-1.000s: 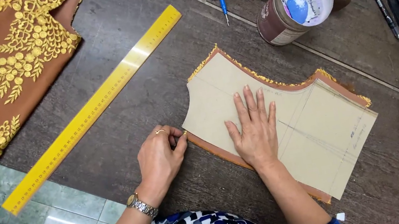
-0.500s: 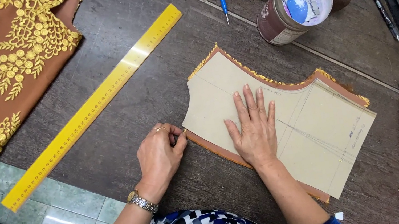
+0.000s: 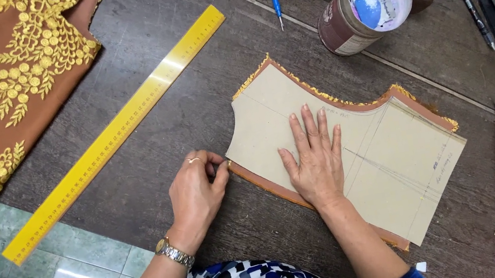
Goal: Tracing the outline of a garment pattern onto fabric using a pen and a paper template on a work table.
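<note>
Pressing flat on the paper pattern [image 3: 358, 160], the right hand [image 3: 315, 161] lies with fingers spread and straight, pointing away from the person, its palm near the pattern's lower edge. The pattern sits on a piece of brown cloth [image 3: 269, 185] with gold trim, whose edge peeks out all around it; the pair lies on the dark table [image 3: 189, 108] with the long axis running from the upper left corner down to the lower right. The left hand [image 3: 196, 191] is just beside the pattern's left corner, fingers curled and pinched together at the cloth's edge (whether they grip a pin, chalk or only the cloth itself cannot be told). So the corner being handled lies to the right of the left hand and to the left of the right hand, the left hand nearer. A yellow ruler [image 3: 113, 135] lies slantwise well apart to the left, and a round tin [image 3: 363, 9] stands beyond the pattern.
</note>
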